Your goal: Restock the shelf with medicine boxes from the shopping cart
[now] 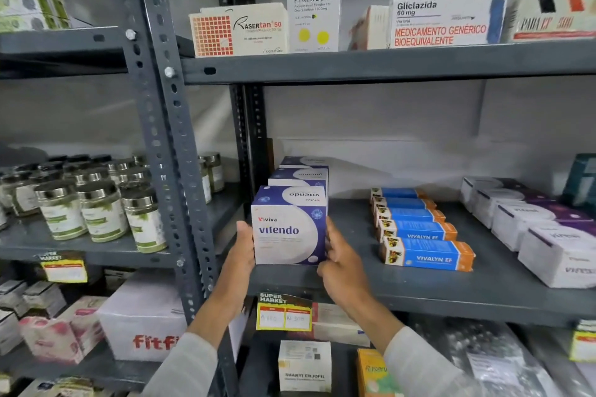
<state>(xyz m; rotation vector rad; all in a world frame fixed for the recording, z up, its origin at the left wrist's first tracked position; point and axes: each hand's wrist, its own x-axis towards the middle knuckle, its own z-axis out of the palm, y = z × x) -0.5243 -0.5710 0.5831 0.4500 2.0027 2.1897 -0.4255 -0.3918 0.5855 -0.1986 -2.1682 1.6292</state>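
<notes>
A blue and white Vitendo box [288, 232] stands upright at the left front of the grey middle shelf [435, 287]. My left hand [242, 250] presses its left side and my right hand [342, 263] grips its right side. Behind it stand two more Vitendo boxes [301, 176] in a row reaching back to the wall. The shopping cart is out of view.
Blue and orange Vivalyn EF boxes [422, 235] lie in a row to the right, white and purple boxes [529, 222] further right. A grey slotted upright post [167, 126] stands just left. Jars [96, 203] fill the left shelf. The upper shelf [387, 63] holds several boxes.
</notes>
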